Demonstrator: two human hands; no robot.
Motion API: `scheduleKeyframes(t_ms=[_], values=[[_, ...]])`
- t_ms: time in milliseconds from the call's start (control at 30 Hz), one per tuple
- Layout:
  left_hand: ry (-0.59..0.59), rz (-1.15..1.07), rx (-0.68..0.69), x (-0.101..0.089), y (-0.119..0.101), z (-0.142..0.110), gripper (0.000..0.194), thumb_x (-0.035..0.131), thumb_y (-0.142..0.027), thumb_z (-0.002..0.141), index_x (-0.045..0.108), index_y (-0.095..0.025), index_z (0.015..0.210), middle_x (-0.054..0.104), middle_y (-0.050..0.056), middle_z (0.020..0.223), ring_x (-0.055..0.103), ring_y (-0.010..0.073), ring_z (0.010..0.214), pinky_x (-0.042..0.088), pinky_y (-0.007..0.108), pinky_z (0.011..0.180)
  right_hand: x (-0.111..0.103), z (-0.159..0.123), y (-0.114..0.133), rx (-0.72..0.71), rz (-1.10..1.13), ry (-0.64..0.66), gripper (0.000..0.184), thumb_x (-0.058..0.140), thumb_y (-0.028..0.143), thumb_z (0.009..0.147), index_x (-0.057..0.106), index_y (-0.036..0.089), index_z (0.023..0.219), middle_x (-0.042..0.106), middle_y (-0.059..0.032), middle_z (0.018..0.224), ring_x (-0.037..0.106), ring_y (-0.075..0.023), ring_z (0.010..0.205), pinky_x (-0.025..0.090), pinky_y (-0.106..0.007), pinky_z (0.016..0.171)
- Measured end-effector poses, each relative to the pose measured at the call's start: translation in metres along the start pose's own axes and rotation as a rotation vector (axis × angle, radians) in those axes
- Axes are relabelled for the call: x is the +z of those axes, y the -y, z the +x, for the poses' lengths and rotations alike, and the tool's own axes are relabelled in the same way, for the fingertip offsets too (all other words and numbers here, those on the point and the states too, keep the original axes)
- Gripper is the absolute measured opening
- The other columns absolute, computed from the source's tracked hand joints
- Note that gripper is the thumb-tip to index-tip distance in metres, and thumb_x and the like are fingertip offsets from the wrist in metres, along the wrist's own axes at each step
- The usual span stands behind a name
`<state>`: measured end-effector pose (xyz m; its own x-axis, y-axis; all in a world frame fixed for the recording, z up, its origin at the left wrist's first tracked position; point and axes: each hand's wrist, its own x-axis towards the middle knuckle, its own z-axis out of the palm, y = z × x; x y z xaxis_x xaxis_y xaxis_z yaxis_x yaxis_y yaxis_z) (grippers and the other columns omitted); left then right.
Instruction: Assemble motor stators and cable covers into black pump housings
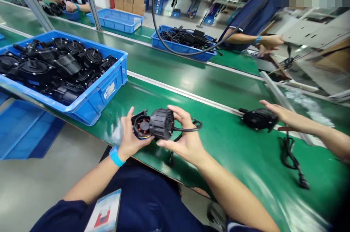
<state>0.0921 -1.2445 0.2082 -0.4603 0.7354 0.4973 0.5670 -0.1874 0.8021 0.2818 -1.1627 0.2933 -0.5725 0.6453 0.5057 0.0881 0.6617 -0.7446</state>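
Observation:
My left hand (129, 139), with a blue band at its wrist, grips an open black motor housing (143, 125). Its round inside faces me and shows reddish-copper windings, with thin coloured wires at the lower edge. Fingers and thumb of my right hand (188, 137) are wrapped round a ribbed black motor cover (161, 124). The cover sits right beside the housing, overlapping its right edge; whether they touch, I cannot tell. A black cable (190, 127) runs from the cover past my right hand. Both parts are held just above the green bench (216, 137).
At left, a blue crate (109, 86) holds several black motor units. Another person's hand (281, 113) touches a black pump-like unit (258, 118) at right, near a cable with a plug (291, 155). Across the bench stands a blue bin of cables (186, 38). Co-workers sit beyond.

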Motion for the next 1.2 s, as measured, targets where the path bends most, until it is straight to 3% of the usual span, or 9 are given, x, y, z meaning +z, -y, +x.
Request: scheduleKeyframes(t_ms=[100, 233, 433, 500, 567, 633, 833, 1033, 1200], values=[[-0.015, -0.033, 0.061, 0.0, 0.001, -0.001, 0.124, 0.092, -0.051, 0.063, 0.019, -0.026, 0.16, 0.05, 0.012, 0.123, 0.059, 0.0277, 0.11, 0.053, 0.046, 0.097, 0.003, -0.004, -0.004, 0.077, 0.035, 0.016, 0.085, 0.086, 0.056, 0.077, 0.044, 0.036, 0.148, 0.057, -0.0081, 0.137, 0.06, -0.0275, 0.116, 0.049, -0.049, 0.103], [-0.014, -0.073, 0.08, 0.0, -0.001, -0.002, 0.128, 0.092, -0.053, 0.062, 0.016, -0.026, 0.161, 0.048, 0.011, 0.123, 0.059, 0.0272, 0.11, 0.052, 0.048, 0.1, 0.003, -0.009, -0.008, 0.031, 0.188, -0.061, 0.088, 0.087, 0.056, 0.075, 0.042, 0.037, 0.148, 0.053, -0.0082, 0.14, 0.058, -0.0293, 0.122, 0.045, -0.053, 0.11], [0.077, 0.062, 0.04, 0.009, 0.009, -0.016, 0.117, 0.09, -0.043, 0.066, 0.022, -0.025, 0.159, 0.042, 0.011, 0.123, 0.053, 0.0281, 0.117, 0.054, 0.048, 0.101, 0.013, -0.01, -0.022, 0.279, 0.347, 0.063, 0.085, 0.083, 0.048, 0.082, 0.034, 0.032, 0.15, 0.063, -0.009, 0.124, 0.064, -0.0274, 0.111, 0.051, -0.051, 0.102], [0.099, 0.083, 0.121, 0.007, 0.007, -0.018, 0.09, 0.085, -0.039, 0.073, 0.04, -0.027, 0.15, 0.037, 0.013, 0.132, 0.046, 0.0304, 0.13, 0.051, 0.049, 0.106, 0.018, -0.009, -0.021, 0.305, 0.414, 0.075, 0.095, 0.087, 0.048, 0.078, 0.029, 0.031, 0.151, 0.064, -0.0096, 0.123, 0.065, -0.0289, 0.111, 0.053, -0.051, 0.101], [0.127, 0.08, 0.178, 0.004, 0.002, -0.019, 0.045, 0.079, -0.033, 0.081, 0.061, -0.026, 0.121, 0.033, 0.011, 0.141, 0.038, 0.0314, 0.141, 0.045, 0.05, 0.114, 0.024, -0.007, -0.018, 0.319, 0.402, 0.053, 0.105, 0.092, 0.046, 0.071, 0.027, 0.031, 0.151, 0.064, -0.0099, 0.122, 0.065, -0.0304, 0.111, 0.054, -0.052, 0.1], [0.159, 0.076, 0.179, 0.002, -0.002, -0.018, 0.016, 0.075, -0.028, 0.084, 0.063, -0.022, 0.092, 0.033, 0.01, 0.143, 0.037, 0.0308, 0.143, 0.041, 0.052, 0.117, 0.028, -0.006, -0.019, 0.316, 0.34, -0.04, 0.106, 0.093, 0.044, 0.069, 0.027, 0.031, 0.151, 0.064, -0.0092, 0.118, 0.065, -0.0304, 0.108, 0.055, -0.053, 0.098], [0.179, 0.129, 0.17, 0.003, -0.003, -0.014, 0.027, 0.08, -0.028, 0.079, 0.056, -0.021, 0.089, 0.041, 0.01, 0.124, 0.041, 0.0307, 0.134, 0.043, 0.054, 0.115, 0.028, -0.009, -0.039, 0.219, 0.068, -0.336, 0.082, 0.088, 0.04, 0.071, 0.042, 0.028, 0.138, 0.056, -0.0106, 0.132, 0.06, -0.0277, 0.112, 0.051, -0.051, 0.102], [0.162, 0.062, 0.252, 0.006, 0.001, -0.013, 0.039, 0.083, -0.028, 0.079, 0.06, -0.026, 0.11, 0.044, 0.007, 0.121, 0.044, 0.0267, 0.128, 0.04, 0.055, 0.118, 0.016, -0.006, -0.046, 0.221, 0.043, -0.202, 0.079, 0.083, 0.028, 0.072, 0.042, 0.027, 0.141, 0.06, -0.0078, 0.124, 0.06, -0.0243, 0.106, 0.051, -0.044, 0.096], [0.187, 0.052, 0.266, 0.004, 0.003, -0.013, 0.02, 0.081, -0.028, 0.081, 0.063, -0.022, 0.087, 0.041, 0.007, 0.121, 0.042, 0.0274, 0.133, 0.037, 0.056, 0.121, 0.01, 0.001, -0.045, 0.186, 0.02, -0.102, 0.079, 0.083, 0.025, 0.071, 0.046, 0.026, 0.141, 0.06, -0.0062, 0.128, 0.06, -0.0222, 0.108, 0.052, -0.039, 0.096]])
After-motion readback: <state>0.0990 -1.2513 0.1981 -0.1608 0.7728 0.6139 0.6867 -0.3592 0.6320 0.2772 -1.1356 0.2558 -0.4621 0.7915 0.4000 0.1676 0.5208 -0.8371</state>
